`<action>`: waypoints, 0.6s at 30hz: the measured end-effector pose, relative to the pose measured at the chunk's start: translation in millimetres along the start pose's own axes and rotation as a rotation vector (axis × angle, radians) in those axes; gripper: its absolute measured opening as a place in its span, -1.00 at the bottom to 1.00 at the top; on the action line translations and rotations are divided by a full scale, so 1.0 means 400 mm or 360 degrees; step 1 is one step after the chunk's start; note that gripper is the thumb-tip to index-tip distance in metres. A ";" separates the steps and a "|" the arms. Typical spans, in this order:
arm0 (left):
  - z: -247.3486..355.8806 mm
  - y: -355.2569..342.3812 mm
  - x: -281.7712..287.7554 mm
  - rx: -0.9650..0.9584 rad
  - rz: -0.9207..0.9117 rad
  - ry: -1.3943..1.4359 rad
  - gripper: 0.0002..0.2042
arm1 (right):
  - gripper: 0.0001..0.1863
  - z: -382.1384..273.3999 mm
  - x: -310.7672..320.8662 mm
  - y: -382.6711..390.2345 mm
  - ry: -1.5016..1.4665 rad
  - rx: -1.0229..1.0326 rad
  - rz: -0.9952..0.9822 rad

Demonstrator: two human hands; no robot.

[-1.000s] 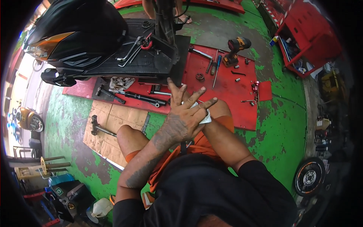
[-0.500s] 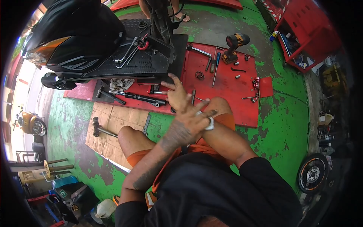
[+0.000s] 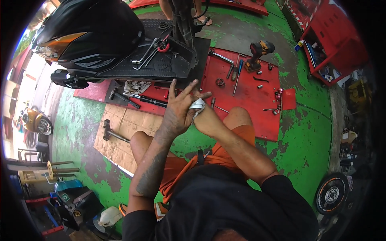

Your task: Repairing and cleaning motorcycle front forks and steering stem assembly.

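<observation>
The white cloth [image 3: 197,105] is lying between the two hands and is touching both: it is sitting on the thumb side of the left hand [image 3: 179,110], to its right, and at the far end of the right hand [image 3: 207,120], so I cannot say that one hand is nearer. The cloth is crumpled, and its long direction seems to be going from the top down toward the person, with a narrow end hanging between the hands. The left hand is standing rather wide open, with its fingers spread and pointing away from the body; whether its thumb is pinching the cloth, I cannot tell. The right hand is bending inward from the right side, and because its fingers are mostly hidden, I cannot tell how closed it is or if it is gripping the cloth. Beyond the hands, the red worktop [image 3: 257,116] is carrying a cordless driver [image 3: 259,54], a screwdriver [image 3: 240,72] and a ring-shaped part [image 3: 220,82]. As for containers, the red cart [image 3: 331,30] at the upper right is holding several small articles in its open side, too small to name, and a whitish jug [image 3: 109,217] is standing at the lower left, its content not being visible.
</observation>
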State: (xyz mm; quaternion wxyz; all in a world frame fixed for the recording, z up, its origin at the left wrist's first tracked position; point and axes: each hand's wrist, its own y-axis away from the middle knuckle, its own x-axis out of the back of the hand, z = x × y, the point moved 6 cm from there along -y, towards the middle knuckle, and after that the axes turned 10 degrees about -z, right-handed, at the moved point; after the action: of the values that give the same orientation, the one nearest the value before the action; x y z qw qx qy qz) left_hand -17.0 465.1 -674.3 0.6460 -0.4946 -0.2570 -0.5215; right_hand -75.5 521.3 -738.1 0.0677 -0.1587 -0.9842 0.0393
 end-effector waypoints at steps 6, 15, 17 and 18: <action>0.098 0.000 -0.064 -0.0131 -0.0078 0.0063 -0.58 | -0.20 0.072 0.003 0.021 0.0570 0.0212 -0.0171; -0.052 0.028 0.000 -0.0030 0.0036 -0.0093 -0.63 | -0.34 -0.005 -0.007 0.033 -0.0964 -0.0344 -0.0139; -0.081 0.037 0.008 0.0062 0.0107 0.0009 -0.60 | -0.37 -0.019 0.000 0.019 -0.1031 -0.0348 -0.0299; -0.047 0.029 -0.006 0.0050 0.0104 0.0023 -0.60 | -0.37 0.015 0.003 0.020 -0.1027 -0.0352 -0.0281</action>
State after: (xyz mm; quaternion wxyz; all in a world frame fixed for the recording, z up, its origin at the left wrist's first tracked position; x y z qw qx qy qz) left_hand -10.6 448.8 -687.7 0.6721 -0.4888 -0.2443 -0.4996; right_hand -75.0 528.9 -744.6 -0.2613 -0.0588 -0.9631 -0.0253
